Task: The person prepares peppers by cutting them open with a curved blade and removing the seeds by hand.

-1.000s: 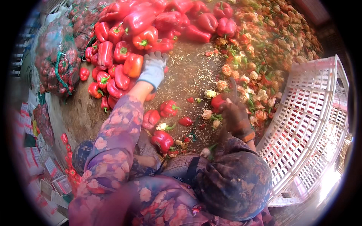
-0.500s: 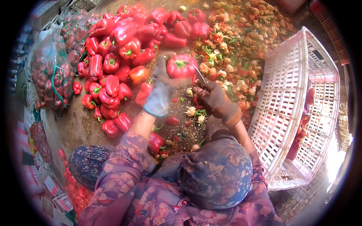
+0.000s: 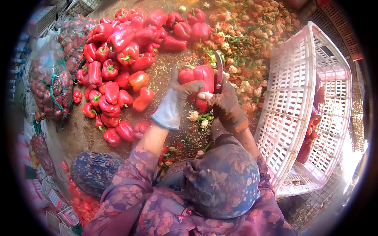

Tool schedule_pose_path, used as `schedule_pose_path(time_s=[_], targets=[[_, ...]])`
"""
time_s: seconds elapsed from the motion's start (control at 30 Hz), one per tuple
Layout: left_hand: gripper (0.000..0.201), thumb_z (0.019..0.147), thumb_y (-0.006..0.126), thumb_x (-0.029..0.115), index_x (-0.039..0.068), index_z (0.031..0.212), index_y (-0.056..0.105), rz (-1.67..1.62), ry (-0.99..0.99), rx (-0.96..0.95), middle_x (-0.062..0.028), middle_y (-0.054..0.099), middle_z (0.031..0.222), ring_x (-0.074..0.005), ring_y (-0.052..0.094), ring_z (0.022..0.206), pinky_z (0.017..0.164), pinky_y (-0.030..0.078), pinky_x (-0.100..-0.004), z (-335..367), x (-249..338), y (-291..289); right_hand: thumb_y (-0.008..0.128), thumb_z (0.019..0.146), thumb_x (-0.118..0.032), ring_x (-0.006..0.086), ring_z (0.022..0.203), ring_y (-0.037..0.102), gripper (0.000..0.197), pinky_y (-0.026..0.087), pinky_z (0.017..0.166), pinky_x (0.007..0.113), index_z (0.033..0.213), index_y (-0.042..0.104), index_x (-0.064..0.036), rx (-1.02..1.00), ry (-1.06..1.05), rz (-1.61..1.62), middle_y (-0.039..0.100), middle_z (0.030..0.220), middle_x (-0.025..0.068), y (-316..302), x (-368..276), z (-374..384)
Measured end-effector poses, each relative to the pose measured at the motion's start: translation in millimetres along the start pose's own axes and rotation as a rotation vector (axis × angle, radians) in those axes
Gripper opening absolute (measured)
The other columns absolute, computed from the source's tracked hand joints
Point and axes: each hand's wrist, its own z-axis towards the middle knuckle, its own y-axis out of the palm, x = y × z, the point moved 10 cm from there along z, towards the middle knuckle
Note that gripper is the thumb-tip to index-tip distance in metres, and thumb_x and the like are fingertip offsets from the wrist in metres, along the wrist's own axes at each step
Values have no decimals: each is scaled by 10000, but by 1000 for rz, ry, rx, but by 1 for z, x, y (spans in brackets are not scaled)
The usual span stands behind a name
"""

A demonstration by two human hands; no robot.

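Brown surface (image 3: 78, 135) carries a loose heap of red peppers (image 3: 121, 39) left, a spread of cut pepper cores (image 3: 246, 86) right. Pale seeds (image 3: 162, 70) scattered between; netted sack (image 3: 47, 84) at far-left edge

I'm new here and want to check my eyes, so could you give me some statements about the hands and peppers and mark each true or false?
1. The left hand holds a red pepper. True.
2. The right hand holds a spoon. False: it holds a knife with a curved blade.
3. The left hand is bare. False: it wears a pale glove.
4. A white lattice-sided crate is to the right of the hands. True.
5. The heap of peppers lies to the right of the pepper cores. False: it lies to their left.
6. A mesh bag with red contents is on the left side. True.
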Motion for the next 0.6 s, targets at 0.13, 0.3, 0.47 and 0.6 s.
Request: schedule_pose_path(time_s=[0.13, 0.3, 0.47, 0.6], targets=[[453, 646, 744, 87, 26, 1038, 525, 232, 130, 132, -79, 571, 949, -123, 609, 758, 583, 528, -266, -6, 13, -4, 890, 614, -218, 153, 954, 612, 789, 523, 816, 307, 1246, 477, 10, 41, -57, -148, 626, 1081, 83, -12, 11, -3], [325, 679, 709, 127, 30, 962, 584, 314, 1, 91, -62, 605, 880, -121, 613, 750, 676, 533, -280, -7, 5, -11, 795, 696, -229, 151, 886, 630, 644, 546, 733, 300, 1216, 505, 16, -47, 99, -105, 632, 1066, 84, 1, 0, -8], [377, 747, 641, 198, -22, 1045, 569, -369, -137, -247, -86, 632, 943, -201, 625, 865, 803, 513, -322, 2, -14, -6, 628, 749, -156, 185, 908, 630, 511, 556, 743, 331, 1215, 502, 11, 62, 281, 502, 615, 1050, 93, -15, 27, -26], [505, 835, 591, 336, 7, 1209, 511, -821, -388, -407, -120, 601, 1046, -251, 581, 903, 833, 485, -360, 10, -58, -7, 580, 788, -133, 183, 828, 622, 458, 568, 713, 356, 1216, 498, 6, -171, 398, 1002, 618, 1040, 100, 5, 23, -34]])
